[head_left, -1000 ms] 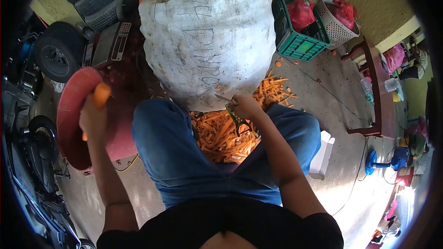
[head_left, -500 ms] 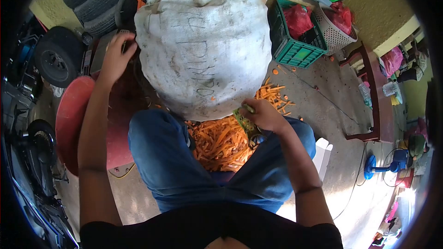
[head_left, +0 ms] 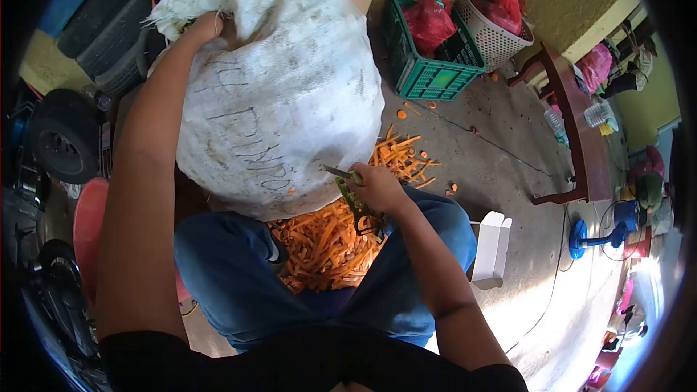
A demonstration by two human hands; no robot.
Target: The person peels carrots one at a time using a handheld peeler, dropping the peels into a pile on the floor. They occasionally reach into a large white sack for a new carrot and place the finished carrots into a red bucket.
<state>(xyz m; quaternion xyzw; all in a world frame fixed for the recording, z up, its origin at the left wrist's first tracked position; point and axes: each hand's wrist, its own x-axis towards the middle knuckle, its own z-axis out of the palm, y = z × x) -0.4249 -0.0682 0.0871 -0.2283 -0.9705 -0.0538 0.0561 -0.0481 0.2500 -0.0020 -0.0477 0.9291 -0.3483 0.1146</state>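
Note:
A big, dirty white woven sack [head_left: 283, 80] with dark handwriting stands in front of my knees. My left hand [head_left: 206, 29] is at its gathered mouth at the top left, with the fingers hidden behind the cloth. My right hand [head_left: 377, 187] is closed around a green-handled tool [head_left: 353, 177] with a pointed metal blade. The blade points left, close to the sack's lower right side. Below that hand hangs a green, frame-like part [head_left: 357, 208]. Orange carrot peelings [head_left: 327, 243] lie heaped between my legs, below the sack.
More carrot strips [head_left: 405, 156] are scattered on the floor to the right. A green crate [head_left: 439, 80] and a white basket [head_left: 497, 33] hold red plastic bags. A red tub [head_left: 88, 229] stands at left, near tyres. A white box [head_left: 492, 250] lies by my right knee.
My left hand has gone from beside the sack up to its mouth. My view has turned and the sack appears further left and tilted. My right hand still holds the green-handled tool.

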